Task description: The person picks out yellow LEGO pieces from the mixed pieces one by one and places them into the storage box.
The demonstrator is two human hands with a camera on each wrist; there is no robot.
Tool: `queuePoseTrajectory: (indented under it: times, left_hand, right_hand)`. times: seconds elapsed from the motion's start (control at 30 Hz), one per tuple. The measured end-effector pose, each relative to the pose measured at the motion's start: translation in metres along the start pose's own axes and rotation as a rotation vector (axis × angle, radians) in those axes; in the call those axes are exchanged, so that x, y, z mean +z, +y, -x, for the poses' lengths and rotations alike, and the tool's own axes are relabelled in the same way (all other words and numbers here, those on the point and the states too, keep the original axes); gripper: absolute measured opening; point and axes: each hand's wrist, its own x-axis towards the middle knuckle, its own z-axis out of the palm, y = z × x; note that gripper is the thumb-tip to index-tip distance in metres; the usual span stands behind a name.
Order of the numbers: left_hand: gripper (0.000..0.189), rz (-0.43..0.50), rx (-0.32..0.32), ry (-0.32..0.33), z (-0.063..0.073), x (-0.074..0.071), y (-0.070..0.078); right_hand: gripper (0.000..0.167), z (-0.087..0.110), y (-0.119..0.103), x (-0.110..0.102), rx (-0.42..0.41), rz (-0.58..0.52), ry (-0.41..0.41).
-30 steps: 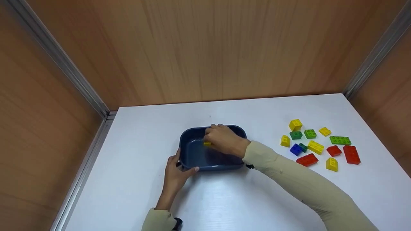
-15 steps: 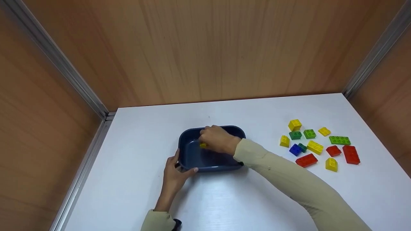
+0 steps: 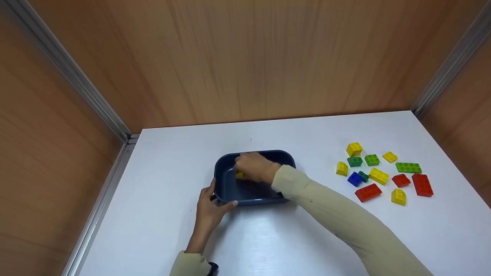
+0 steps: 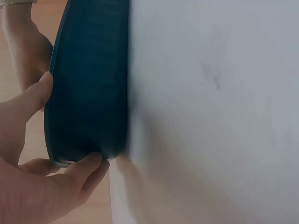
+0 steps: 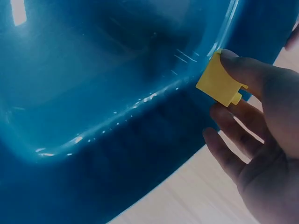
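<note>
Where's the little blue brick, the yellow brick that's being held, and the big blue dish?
Blue brick (image 3: 355, 179): head view, on the middle of its visible surface.
Held yellow brick (image 5: 218, 80): right wrist view, on its smooth, flat side.
Blue dish (image 5: 88, 79): right wrist view, on its bare inside floor.

A long, plain khaki fabric right sleeve (image 3: 337, 214) runs towards 5 o'clock in the head view, lightly creased along its lower length. A matching khaki fabric left sleeve (image 3: 188, 264) shows at 7 o'clock; a small black item (image 3: 213, 268), type unclear, at its 3 o'clock edge. Left hand (image 3: 209, 211) and right hand (image 3: 253, 166): bare.
</note>
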Motion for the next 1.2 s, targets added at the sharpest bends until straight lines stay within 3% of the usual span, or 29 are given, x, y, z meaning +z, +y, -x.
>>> queuePoseTrajectory:
  times: [0.37,0.93,1.2]
  left_hand:
    - [0.102,-0.004,-0.002,-0.003,0.002,0.001,0.001]
    - [0.103,0.031,0.031,-0.018,0.002,0.0,0.003]
    - [0.103,0.023,0.01,-0.02,-0.001,-0.002,0.001]
  right_hand:
    - [0.026,-0.01,0.001,0.006,0.037,-0.01,-0.071]
    - [0.031,-0.02,-0.009,0.007,0.045,0.13,-0.082]
    - [0.029,-0.019,-0.01,0.0,0.067,0.095,-0.104]
